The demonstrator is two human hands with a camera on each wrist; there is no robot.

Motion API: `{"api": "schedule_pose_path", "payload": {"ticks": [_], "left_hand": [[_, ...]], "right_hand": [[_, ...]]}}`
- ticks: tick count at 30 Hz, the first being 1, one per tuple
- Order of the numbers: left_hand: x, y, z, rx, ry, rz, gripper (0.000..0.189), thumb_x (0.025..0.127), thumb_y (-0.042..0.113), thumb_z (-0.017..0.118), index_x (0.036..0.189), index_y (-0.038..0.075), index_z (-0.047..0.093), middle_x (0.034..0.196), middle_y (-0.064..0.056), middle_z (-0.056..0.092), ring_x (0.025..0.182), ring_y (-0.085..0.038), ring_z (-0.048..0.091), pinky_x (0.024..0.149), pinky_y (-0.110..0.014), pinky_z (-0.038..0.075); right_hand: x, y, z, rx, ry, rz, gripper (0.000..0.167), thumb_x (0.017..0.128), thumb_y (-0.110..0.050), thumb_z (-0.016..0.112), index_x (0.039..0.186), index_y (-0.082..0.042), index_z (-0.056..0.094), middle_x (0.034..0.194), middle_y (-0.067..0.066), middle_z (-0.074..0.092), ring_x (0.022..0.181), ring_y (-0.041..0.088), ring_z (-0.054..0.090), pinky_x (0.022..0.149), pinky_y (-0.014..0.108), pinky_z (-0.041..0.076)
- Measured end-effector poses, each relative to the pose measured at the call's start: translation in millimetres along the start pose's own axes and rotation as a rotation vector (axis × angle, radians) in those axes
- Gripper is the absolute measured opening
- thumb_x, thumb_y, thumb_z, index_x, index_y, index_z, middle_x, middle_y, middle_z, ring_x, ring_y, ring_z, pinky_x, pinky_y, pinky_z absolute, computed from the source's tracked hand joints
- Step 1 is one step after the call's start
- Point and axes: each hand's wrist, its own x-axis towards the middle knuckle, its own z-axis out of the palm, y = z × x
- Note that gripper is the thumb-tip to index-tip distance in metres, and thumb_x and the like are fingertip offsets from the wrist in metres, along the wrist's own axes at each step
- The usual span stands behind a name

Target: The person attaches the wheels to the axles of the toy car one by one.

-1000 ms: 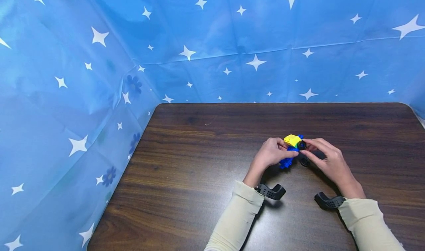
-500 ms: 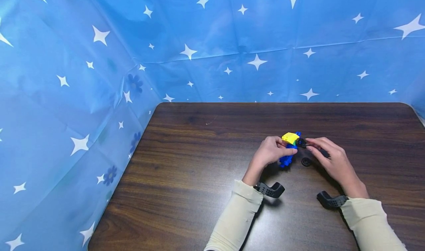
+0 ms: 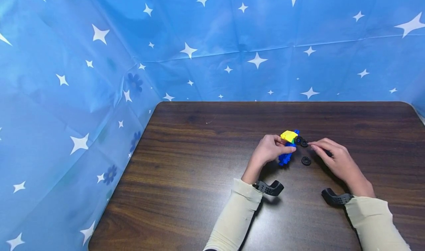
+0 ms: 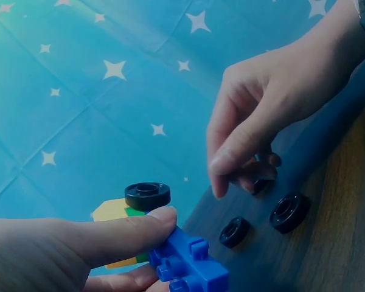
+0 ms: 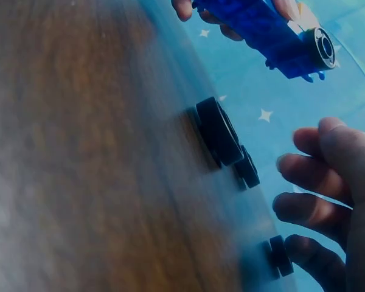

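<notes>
In the head view my left hand (image 3: 266, 150) holds a toy block car, thumb on its side and fingers beneath. The car has a blue base (image 3: 284, 158), a yellow brick (image 3: 289, 136) and a green brick (image 4: 135, 212). One black wheel (image 4: 147, 195) sits on the car's side under the yellow part. To the right, my right hand (image 3: 338, 160) is apart from the car with nothing in its fingers, which are loosely bent in the right wrist view. Loose black wheels lie near it, one wheel (image 4: 290, 213) beside a smaller-looking wheel (image 4: 234, 232).
Another loose wheel (image 5: 281, 255) lies close by my right fingertips in the right wrist view. Everything rests over a dark wood table (image 3: 199, 170). A blue star-printed cloth (image 3: 212, 30) hangs behind the table and along its left side.
My right hand has let go of the wheel at the car and drawn back to the right. The wheel stays on the car, and my left hand has shifted slightly away from me.
</notes>
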Motion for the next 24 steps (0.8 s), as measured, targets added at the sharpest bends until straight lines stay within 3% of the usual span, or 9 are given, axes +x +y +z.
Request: {"api": "schedule_pose_path", "payload": {"ticks": [12, 19, 24], "left_hand": [[1.1, -4.3, -3.8, -0.007, -0.004, -0.024, 0.03, 0.087, 0.034, 0.086, 0.091, 0.009, 0.07, 0.08, 0.002, 0.069, 0.066, -0.007, 0.059, 0.059, -0.022, 0.046], [-0.1, -1.9, -6.2, -0.005, -0.014, -0.033, 0.031, 0.087, 0.036, 0.086, 0.094, 0.009, 0.071, 0.082, 0.002, 0.07, 0.068, -0.007, 0.06, 0.06, -0.023, 0.047], [0.7, -3.3, -5.7, 0.007, -0.022, -0.027, 0.03, 0.088, 0.036, 0.085, 0.095, 0.009, 0.072, 0.081, 0.003, 0.069, 0.068, -0.007, 0.059, 0.06, -0.023, 0.045]], "right_hand": [[0.3, 6.2, -4.8, -0.018, -0.091, -0.056, 0.019, 0.099, -0.003, 0.068, 0.115, -0.01, 0.077, 0.102, 0.001, 0.075, 0.09, -0.01, 0.056, 0.077, 0.01, 0.042], [2.0, 11.3, -8.3, -0.022, -0.17, -0.087, 0.022, 0.098, 0.0, 0.067, 0.114, -0.012, 0.077, 0.106, -0.001, 0.074, 0.098, -0.014, 0.056, 0.083, 0.005, 0.043], [2.8, 10.3, -11.6, -0.021, -0.237, -0.095, 0.024, 0.096, 0.002, 0.069, 0.112, -0.014, 0.078, 0.106, -0.003, 0.074, 0.099, -0.008, 0.06, 0.084, 0.005, 0.044]]}}
